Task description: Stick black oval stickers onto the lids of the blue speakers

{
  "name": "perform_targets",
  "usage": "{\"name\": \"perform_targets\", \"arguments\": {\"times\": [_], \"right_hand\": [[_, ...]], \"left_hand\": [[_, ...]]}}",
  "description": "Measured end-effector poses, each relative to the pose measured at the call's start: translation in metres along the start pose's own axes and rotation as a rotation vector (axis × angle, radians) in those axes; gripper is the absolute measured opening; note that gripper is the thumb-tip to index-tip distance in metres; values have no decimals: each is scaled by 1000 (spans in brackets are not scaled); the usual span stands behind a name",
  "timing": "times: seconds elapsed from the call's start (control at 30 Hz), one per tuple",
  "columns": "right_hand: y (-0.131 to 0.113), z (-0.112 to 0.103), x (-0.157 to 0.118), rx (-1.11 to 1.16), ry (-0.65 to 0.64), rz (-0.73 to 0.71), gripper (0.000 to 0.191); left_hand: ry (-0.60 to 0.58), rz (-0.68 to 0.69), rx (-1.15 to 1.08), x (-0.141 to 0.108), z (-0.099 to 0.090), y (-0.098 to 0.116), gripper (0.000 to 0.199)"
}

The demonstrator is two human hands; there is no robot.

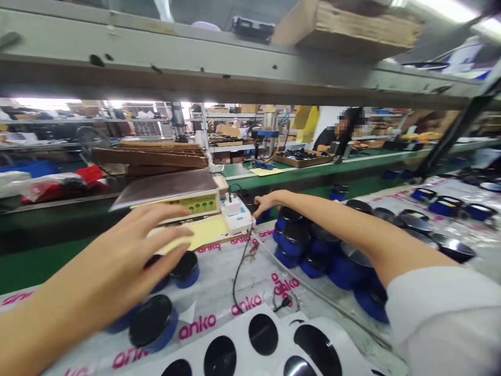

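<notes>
My left hand (135, 250) hovers at the left with its fingers stretched out and apart, holding nothing. Below it stand round blue parts with black tops, such as one part (153, 321) at the front. My right hand (268, 202) reaches forward to the far edge of the table, beside a white power strip (239, 222) with a white plug adapter (232, 205) in it. Its fingers are curled at a small dark thing that I cannot make out. Under my right forearm are stacked blue parts with black tops (294, 237).
Sheets with black round stickers (263, 334) lie in front on the printed plastic covering. A thin black cable (237, 274) crosses the table. Behind are a control box (195, 205), cardboard pieces (152, 156) and a green conveyor (250, 183). A shelf beam (188, 57) spans overhead; a person (332, 137) sits beyond.
</notes>
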State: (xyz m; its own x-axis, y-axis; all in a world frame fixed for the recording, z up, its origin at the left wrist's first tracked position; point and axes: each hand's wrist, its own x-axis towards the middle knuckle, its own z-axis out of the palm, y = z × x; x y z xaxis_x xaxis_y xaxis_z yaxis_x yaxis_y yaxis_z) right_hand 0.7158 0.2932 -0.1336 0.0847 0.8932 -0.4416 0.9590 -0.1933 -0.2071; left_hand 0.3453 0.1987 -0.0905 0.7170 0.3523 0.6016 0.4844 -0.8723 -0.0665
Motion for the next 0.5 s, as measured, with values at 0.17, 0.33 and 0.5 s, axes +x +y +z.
{"name": "perform_targets", "arguments": {"times": [0.17,0.33,0.5], "right_hand": [[10,-23,-25,26,73,-83,31],[72,-79,-95,10,307,-73,43],[181,-87,-179,-44,561,194,70]], "left_hand": [[-174,47,44,150,53,0,30],[-165,-137,47,239,125,21,29],[-283,-382,2,268,218,50,36]]}}
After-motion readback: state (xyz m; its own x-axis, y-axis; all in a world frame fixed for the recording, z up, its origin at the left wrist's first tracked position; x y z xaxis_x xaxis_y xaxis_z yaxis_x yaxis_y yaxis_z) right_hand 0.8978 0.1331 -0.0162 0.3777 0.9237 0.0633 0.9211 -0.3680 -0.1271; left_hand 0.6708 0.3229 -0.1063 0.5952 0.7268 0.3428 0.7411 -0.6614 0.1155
